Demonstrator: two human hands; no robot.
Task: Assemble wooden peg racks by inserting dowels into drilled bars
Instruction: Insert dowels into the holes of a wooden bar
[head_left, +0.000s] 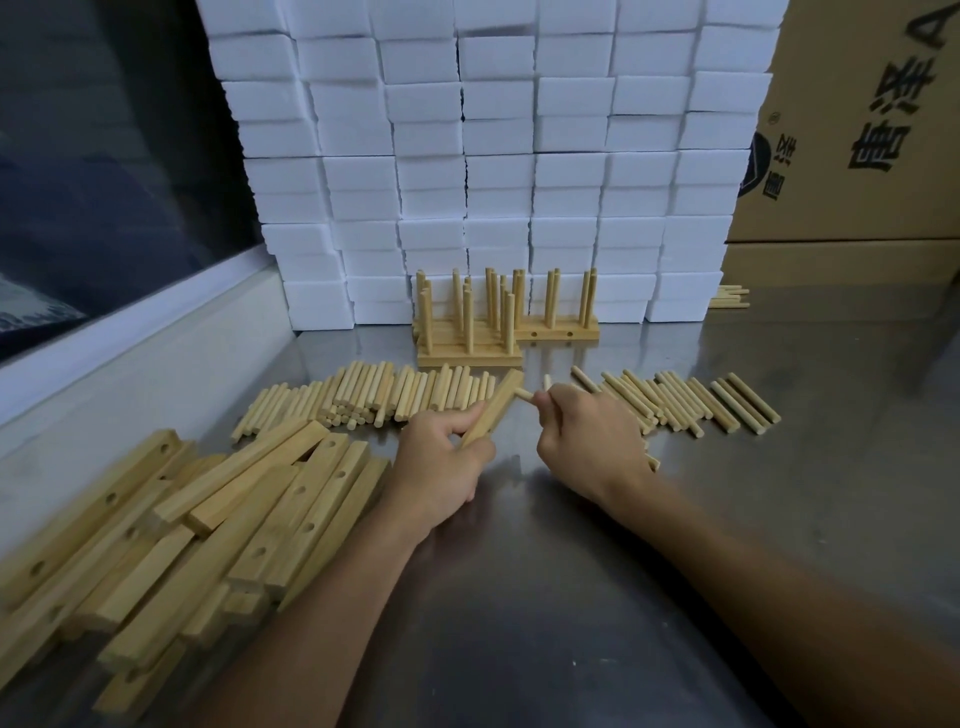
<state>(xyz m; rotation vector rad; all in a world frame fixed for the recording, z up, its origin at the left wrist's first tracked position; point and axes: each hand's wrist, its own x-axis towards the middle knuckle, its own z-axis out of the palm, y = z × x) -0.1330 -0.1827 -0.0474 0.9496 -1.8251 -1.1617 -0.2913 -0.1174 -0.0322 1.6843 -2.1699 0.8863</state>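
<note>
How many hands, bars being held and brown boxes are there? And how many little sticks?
Hands: 2 (left hand, right hand)
Held bar: 1
Boxes: 2
Dowels: too many to count
Total counted: 5

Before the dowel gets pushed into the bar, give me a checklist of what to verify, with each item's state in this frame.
1. Bar held: ok. The left hand grips the drilled bar, tilted up off the steel table.
2. Dowel held: ok. The right hand pinches a dowel, tip pointing at the bar's upper end.
3. Tip seated in a hole: cannot tell; that face of the bar is hidden.
4. Spare dowels in the hand: ok; another end sticks up from the fist.
5. Dowel supply: ok; loose dowels lie just behind the hands.
6. Place for the finished rack: ok; finished racks stand against the white blocks.
</note>
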